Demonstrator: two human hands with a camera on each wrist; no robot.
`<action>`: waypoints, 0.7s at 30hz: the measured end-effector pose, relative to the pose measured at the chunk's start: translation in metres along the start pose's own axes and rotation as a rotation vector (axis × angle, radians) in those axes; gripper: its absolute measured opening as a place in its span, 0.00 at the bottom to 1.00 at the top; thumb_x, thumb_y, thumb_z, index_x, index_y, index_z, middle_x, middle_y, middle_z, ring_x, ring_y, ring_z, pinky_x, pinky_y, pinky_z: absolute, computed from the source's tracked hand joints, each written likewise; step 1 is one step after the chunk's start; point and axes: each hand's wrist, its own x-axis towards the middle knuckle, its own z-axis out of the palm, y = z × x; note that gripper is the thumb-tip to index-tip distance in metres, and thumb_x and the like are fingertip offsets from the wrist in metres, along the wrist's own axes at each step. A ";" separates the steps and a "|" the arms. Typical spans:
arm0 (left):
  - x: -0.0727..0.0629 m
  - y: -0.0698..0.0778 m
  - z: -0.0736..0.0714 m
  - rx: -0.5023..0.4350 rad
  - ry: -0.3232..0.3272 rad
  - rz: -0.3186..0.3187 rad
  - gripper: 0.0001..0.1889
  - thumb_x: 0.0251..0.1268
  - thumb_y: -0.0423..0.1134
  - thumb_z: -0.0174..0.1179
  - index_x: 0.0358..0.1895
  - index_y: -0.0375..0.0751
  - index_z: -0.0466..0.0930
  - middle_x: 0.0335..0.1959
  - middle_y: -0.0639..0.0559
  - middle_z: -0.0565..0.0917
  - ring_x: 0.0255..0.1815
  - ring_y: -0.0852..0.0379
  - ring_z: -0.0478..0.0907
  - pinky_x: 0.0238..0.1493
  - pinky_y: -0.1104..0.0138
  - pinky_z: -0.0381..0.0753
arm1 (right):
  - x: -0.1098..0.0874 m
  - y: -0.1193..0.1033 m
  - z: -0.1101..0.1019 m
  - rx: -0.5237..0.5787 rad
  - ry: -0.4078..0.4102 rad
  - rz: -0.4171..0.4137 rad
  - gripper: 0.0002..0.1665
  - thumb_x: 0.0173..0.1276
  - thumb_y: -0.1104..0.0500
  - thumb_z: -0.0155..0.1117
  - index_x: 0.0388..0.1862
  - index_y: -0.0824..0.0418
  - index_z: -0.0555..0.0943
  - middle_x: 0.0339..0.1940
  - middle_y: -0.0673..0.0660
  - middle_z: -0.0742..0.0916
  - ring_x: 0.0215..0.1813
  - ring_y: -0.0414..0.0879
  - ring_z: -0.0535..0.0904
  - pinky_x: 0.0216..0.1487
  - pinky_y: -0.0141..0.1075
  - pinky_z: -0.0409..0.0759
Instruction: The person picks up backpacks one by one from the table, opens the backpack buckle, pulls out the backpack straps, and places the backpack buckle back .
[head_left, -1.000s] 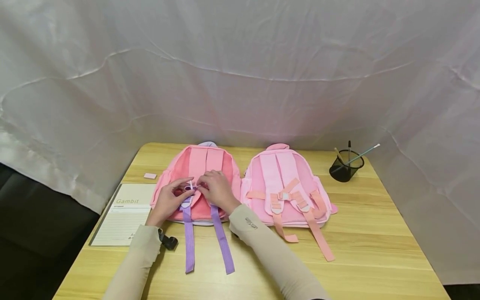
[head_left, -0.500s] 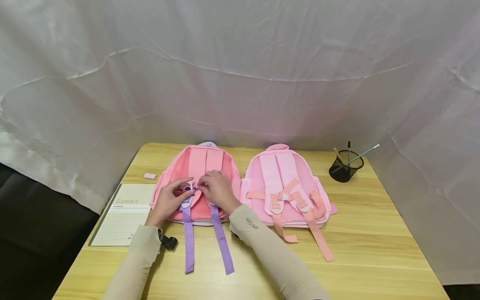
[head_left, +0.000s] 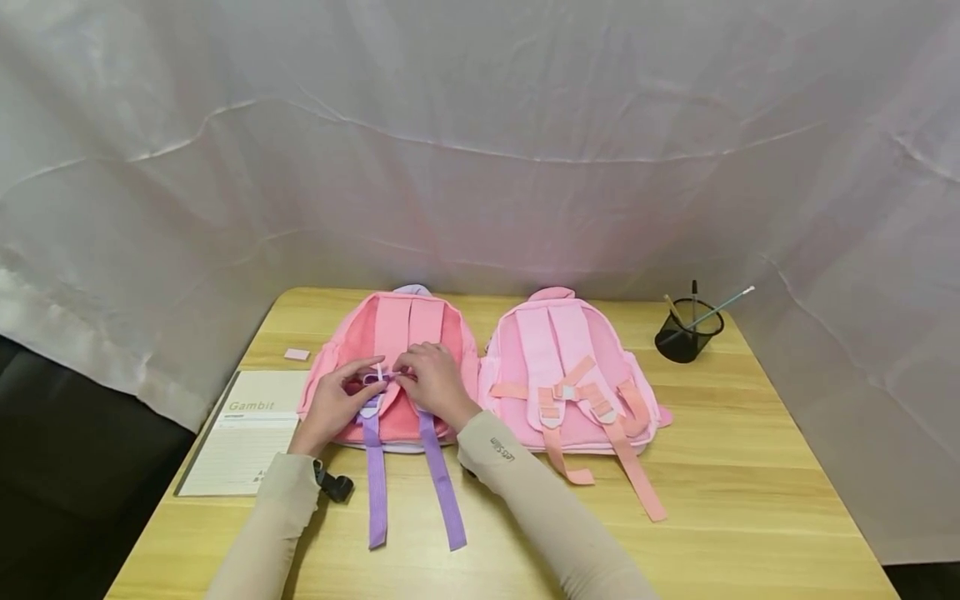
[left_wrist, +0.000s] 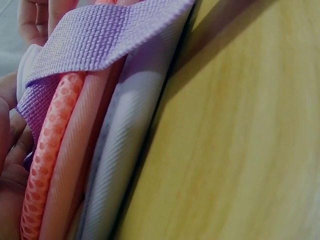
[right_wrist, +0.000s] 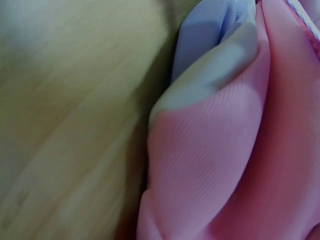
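A coral-pink backpack (head_left: 459,342) lies on the table with its shoulder straps facing up. Over its middle, my left hand (head_left: 333,407) holds a small white buckle (head_left: 380,372) between thumb and fingers. Purple webbing (head_left: 370,380) runs at the buckle, and my right hand (head_left: 435,383) pinches it from the right side. Two purple strap tails (head_left: 377,492) hang toward the table's front. In the left wrist view, a purple strap (left_wrist: 90,40) crosses the bag's edge beside a white plastic piece (left_wrist: 26,70). The right wrist view shows only the bag's pink side (right_wrist: 205,155); the right fingertips are hidden there.
A light-pink backpack (head_left: 517,350) with peach straps lies against the coral one on the right. A notebook (head_left: 236,450) and a small pink eraser (head_left: 297,354) are at left. A black mesh pen cup (head_left: 678,340) stands at the back right.
Both hands stay at the buckle, almost still. The purple webbing beside it shows as a slightly wider loop. The head view has shifted a little.
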 end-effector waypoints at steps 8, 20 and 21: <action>0.000 -0.002 0.001 -0.022 0.012 0.009 0.23 0.68 0.42 0.71 0.65 0.51 0.82 0.49 0.48 0.90 0.46 0.67 0.83 0.48 0.79 0.80 | -0.002 0.003 0.000 0.000 0.024 -0.010 0.04 0.69 0.49 0.73 0.40 0.47 0.90 0.37 0.43 0.88 0.47 0.42 0.83 0.59 0.39 0.75; 0.000 -0.002 0.001 0.004 0.018 0.020 0.23 0.67 0.43 0.71 0.65 0.54 0.83 0.49 0.49 0.90 0.44 0.65 0.83 0.46 0.78 0.80 | -0.001 0.000 -0.001 -0.023 0.035 -0.033 0.03 0.69 0.50 0.74 0.39 0.45 0.90 0.39 0.42 0.89 0.48 0.41 0.83 0.59 0.39 0.75; 0.001 -0.002 0.001 0.005 0.016 0.019 0.23 0.67 0.43 0.71 0.65 0.54 0.83 0.49 0.49 0.90 0.44 0.64 0.83 0.46 0.78 0.80 | -0.001 0.000 -0.001 -0.020 0.032 -0.030 0.03 0.69 0.50 0.74 0.40 0.45 0.90 0.39 0.42 0.90 0.48 0.41 0.83 0.59 0.39 0.75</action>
